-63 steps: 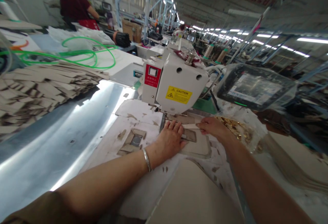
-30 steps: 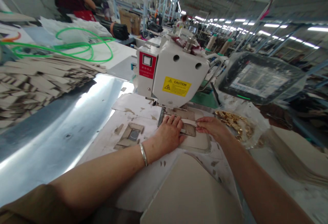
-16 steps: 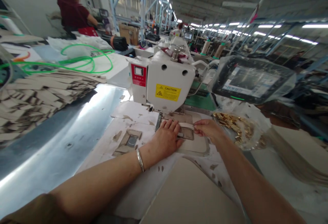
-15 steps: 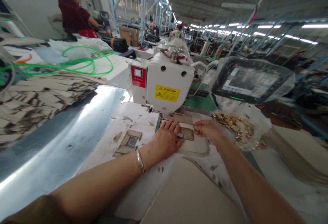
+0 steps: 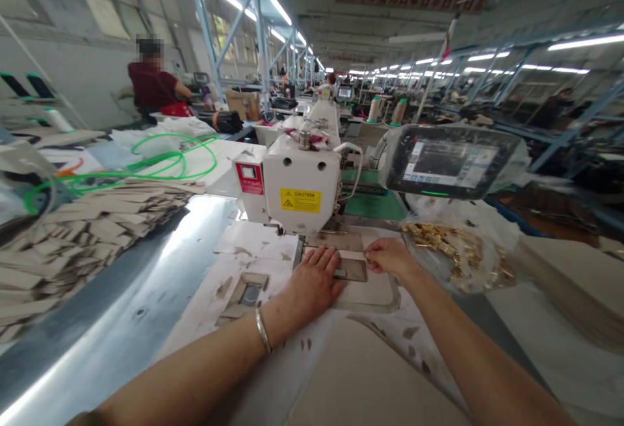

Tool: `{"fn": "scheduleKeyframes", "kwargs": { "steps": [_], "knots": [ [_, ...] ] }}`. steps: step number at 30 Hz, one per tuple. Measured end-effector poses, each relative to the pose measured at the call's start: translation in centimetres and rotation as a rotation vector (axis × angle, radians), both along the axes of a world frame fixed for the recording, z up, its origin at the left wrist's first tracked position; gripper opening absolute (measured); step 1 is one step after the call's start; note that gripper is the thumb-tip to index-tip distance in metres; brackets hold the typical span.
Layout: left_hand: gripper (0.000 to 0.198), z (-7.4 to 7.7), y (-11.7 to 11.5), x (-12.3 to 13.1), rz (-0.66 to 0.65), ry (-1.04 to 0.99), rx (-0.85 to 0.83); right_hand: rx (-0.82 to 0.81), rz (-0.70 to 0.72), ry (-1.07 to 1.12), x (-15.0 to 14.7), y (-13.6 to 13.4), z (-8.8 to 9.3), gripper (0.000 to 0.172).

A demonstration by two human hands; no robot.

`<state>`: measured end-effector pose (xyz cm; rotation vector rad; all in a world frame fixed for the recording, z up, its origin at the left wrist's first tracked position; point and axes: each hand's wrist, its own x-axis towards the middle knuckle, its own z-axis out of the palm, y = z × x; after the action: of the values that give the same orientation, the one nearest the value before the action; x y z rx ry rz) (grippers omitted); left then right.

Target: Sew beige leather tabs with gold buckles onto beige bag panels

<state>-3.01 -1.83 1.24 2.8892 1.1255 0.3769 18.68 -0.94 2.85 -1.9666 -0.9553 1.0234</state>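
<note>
A heap of tan scraps [image 5: 107, 237] fills the left of the frame. At the centre, below the sewing machine [image 5: 303, 177], the left hand [image 5: 314, 283] lies flat, fingers extended, beside a pale strip [image 5: 351, 255]. At its right end, the right hand's [image 5: 387, 259] fingers are narrow; I cannot tell whether they grip it. Gold pieces [image 5: 433, 237] sit at centre right.

Hands [image 5: 314, 281]: two, before the sewing machine [image 5: 305, 218]
Yellow caution label [image 5: 300, 201]: one, on it
Tan thread cones [image 5: 374, 110]: two, behind it
</note>
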Motion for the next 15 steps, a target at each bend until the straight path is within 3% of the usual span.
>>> {"fn": "scheduleKeyframes", "kwargs": {
  "steps": [8,15],
  "knots": [
    [0.044,-0.3,0.8,3.6,-0.237,-0.023,0.059,-0.005,0.025,-0.015,0.0,-0.2,0.0,0.017],
    [0.043,-0.1,-0.2,5.2,-0.182,-0.077,0.042,-0.024,0.075,-0.018,0.2,-1.0,0.8,0.013]
  ]
}}
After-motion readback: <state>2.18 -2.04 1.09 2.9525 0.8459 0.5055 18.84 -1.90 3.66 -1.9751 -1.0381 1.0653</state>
